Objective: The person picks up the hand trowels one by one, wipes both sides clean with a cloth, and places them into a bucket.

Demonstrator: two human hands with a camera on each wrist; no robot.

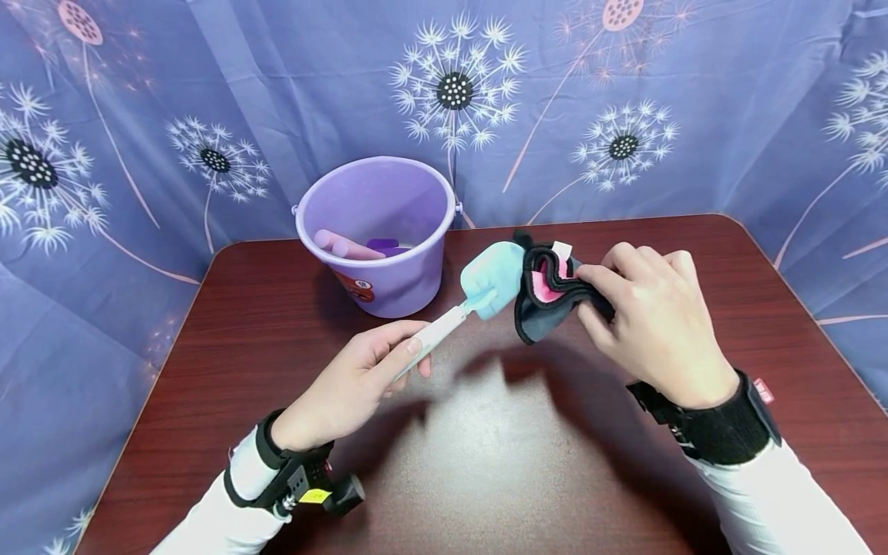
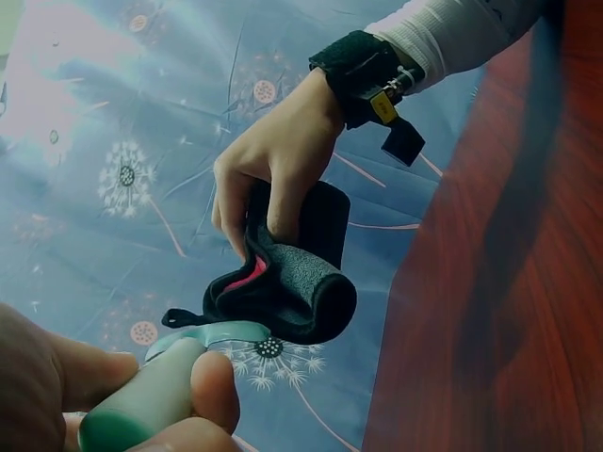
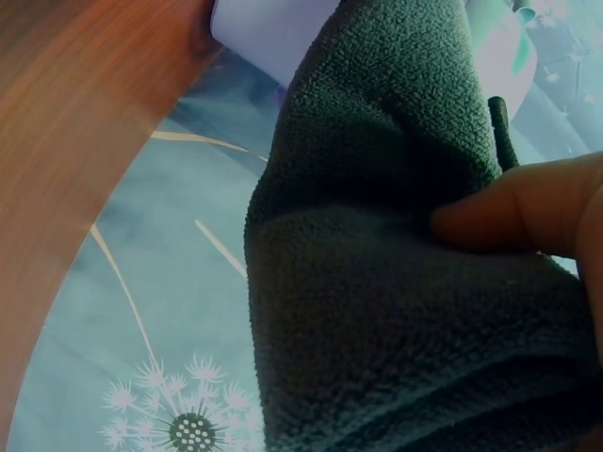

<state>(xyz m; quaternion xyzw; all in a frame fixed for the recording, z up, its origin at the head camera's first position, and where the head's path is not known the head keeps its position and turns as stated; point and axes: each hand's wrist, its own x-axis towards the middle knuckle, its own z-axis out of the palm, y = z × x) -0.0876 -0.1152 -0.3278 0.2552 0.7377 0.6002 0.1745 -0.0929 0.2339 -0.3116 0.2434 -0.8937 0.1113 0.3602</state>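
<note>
My left hand (image 1: 343, 393) grips the white handle of a spatula (image 1: 489, 279) with a light blue blade, tilted up to the right over the table. A folded grey and pink cloth (image 1: 544, 317) with black edging and a small white tag is pinched in my right hand (image 1: 659, 324). At the blade's right edge, the cloth overlaps the spatula in the head view. In the left wrist view, the handle's green end (image 2: 118, 428) faces the camera. Up close in the right wrist view, the cloth's fuzzy grey side (image 3: 367, 282) fills the middle, with the thumb (image 3: 518, 207) pressed on it.
A purple bucket (image 1: 430, 266) stands at the table's back left, with pink rod-shaped pieces (image 1: 347, 245) and a darker purple item (image 1: 388, 247) inside. Behind the dark red wooden table (image 1: 243, 331) hangs a blue dandelion-patterned cloth backdrop (image 1: 333, 85).
</note>
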